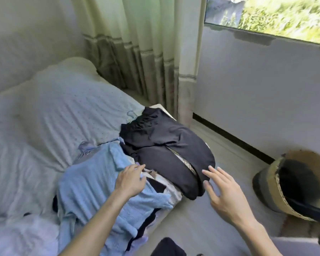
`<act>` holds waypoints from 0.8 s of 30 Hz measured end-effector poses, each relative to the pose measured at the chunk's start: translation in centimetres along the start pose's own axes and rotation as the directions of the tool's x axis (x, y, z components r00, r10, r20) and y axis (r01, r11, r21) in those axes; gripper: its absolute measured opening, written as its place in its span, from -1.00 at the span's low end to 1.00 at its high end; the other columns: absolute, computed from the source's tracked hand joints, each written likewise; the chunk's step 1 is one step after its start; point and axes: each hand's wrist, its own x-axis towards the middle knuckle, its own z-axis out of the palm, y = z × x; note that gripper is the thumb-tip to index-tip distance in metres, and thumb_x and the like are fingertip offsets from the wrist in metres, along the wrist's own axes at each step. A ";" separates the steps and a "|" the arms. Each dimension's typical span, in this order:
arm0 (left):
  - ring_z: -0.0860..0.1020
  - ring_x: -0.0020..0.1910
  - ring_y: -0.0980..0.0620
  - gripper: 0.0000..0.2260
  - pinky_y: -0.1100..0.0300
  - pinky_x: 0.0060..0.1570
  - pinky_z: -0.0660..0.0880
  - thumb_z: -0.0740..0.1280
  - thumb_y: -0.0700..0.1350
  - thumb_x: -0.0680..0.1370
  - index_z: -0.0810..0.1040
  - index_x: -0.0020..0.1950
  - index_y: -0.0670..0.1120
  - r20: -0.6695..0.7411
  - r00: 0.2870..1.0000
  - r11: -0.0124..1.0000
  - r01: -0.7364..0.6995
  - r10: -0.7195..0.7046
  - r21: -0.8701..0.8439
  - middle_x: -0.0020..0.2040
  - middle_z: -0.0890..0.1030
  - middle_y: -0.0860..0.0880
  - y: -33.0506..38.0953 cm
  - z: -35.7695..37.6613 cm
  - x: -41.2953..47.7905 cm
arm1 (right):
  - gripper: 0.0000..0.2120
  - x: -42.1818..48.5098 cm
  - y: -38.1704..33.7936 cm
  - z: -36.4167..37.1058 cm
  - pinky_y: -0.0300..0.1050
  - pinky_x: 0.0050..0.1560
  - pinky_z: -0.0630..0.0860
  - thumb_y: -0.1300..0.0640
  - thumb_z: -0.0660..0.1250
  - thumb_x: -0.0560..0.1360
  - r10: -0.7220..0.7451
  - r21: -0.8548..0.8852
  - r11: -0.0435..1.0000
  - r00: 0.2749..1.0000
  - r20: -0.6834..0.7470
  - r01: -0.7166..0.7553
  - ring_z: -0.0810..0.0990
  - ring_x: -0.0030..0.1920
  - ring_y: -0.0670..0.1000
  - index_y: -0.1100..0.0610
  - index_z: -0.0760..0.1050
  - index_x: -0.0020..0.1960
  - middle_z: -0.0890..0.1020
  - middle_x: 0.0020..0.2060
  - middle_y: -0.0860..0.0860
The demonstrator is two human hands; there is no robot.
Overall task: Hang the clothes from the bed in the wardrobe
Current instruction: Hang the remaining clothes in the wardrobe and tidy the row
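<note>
The clothes lay heaped at the near corner of the bed [44, 117]: a light blue knit top [92, 185] beside a black garment [166, 145] draped over the edge. The left hand [131, 180] rested on the blue knit; whether it gripped the fabric could not be told. The right hand [227, 198] hung with fingers spread, its fingertips at the black garment's lower edge.

Pale curtains [146, 52] beside a window [284, 15] (greenery outside) — light floor [229, 154].
</note>
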 end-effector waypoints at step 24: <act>0.36 0.44 -0.07 -0.55 0.06 0.36 0.35 0.20 -0.01 0.61 0.33 0.52 0.04 0.222 0.922 0.897 0.367 -0.317 -0.244 0.47 0.38 -0.03 -14.7 3.7 21.8 | -0.54 30.7 -7.6 17.3 -0.01 0.53 0.14 -0.10 0.04 0.66 -0.120 -0.330 0.871 0.809 0.575 0.364 0.10 0.59 0.01 -0.11 0.22 0.56 0.25 0.56 -0.08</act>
